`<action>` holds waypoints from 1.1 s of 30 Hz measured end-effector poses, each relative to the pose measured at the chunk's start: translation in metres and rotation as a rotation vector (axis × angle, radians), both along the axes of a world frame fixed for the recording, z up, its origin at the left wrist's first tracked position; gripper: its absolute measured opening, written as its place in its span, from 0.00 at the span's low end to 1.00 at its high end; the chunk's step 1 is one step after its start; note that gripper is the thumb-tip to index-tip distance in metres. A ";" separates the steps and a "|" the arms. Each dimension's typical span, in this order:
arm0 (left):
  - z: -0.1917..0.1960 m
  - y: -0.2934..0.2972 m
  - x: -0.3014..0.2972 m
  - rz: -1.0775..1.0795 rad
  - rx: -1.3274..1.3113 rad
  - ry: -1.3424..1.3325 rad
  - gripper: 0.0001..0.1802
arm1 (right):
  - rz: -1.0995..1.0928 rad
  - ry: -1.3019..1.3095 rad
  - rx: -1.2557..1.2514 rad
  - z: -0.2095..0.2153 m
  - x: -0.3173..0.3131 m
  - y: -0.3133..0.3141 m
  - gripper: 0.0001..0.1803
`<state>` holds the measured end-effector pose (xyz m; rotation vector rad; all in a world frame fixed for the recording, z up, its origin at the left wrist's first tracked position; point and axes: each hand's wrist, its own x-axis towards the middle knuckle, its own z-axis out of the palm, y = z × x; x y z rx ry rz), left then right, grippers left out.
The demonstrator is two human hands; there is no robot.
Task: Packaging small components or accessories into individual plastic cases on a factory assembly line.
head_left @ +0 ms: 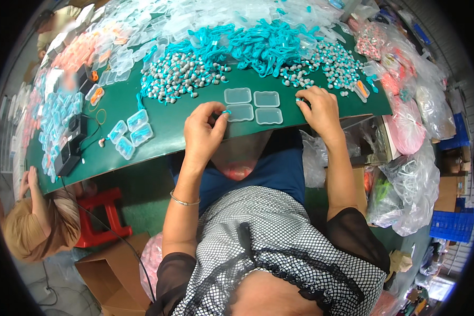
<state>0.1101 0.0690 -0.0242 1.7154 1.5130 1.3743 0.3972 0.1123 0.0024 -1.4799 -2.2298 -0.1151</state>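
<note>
My left hand (205, 131) is closed in a pinch at the table's front edge, with a small teal piece (227, 111) at its fingertips. Further right, my right hand (321, 111) pinches a small grey-and-teal piece (298, 99). Between the hands lie two clear plastic cases, opened flat: the left case (239, 112) is beside my left fingertips, the right case (268, 116) nearer my right hand. No contents show in either. Beyond them are a left heap of small grey-and-teal pieces (181, 73) and a similar right heap (339, 66).
A tangle of teal cords (268, 47) and many clear cases (216, 13) cover the far table. Several filled cases (139, 120) lie to the left, near black boxes (71, 147) with a cable. A person (42, 221) sits at the left. Plastic bags (405, 184) crowd the right.
</note>
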 end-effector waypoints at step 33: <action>0.012 -0.003 -0.005 -0.058 0.088 0.456 0.22 | 0.587 0.356 -0.344 0.015 -0.101 0.016 0.13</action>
